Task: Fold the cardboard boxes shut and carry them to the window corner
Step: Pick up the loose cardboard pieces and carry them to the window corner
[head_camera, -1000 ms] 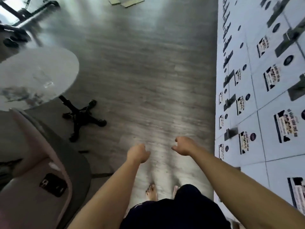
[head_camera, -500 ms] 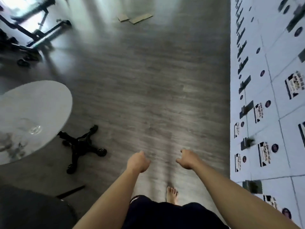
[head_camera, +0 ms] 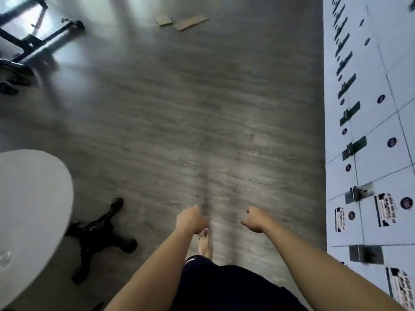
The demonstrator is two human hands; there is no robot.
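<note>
Both hands hang out in front of the body with nothing in them: the left hand (head_camera: 190, 221) has its fingers loosely curled under, and the right hand (head_camera: 254, 219) is loosely curled too, thumb side toward the left one, a gap of bare floor between them. One bare foot (head_camera: 205, 243) shows on the floor just below the left hand.

Two flat cardboard pieces (head_camera: 182, 21) lie side by side on the grey wood floor (head_camera: 179, 120), far ahead of the hands near the top edge of view; whether they are boxes or loose flaps cannot be told at this blur. Neither hand is near them.

Between the hands and the cardboard the floor runs as one wide lane. Right of the hands, a pale wall of locker doors (head_camera: 370, 153) with dark latches and round badges bounds that lane in a straight edge. Left of the hands, one round white table (head_camera: 33, 209) curves in, and one black five-armed wheeled base (head_camera: 98, 236) sits on the floor between the table and the left hand. Far ahead and left of the hands, a black metal frame (head_camera: 38, 39) stands in bright glare.
</note>
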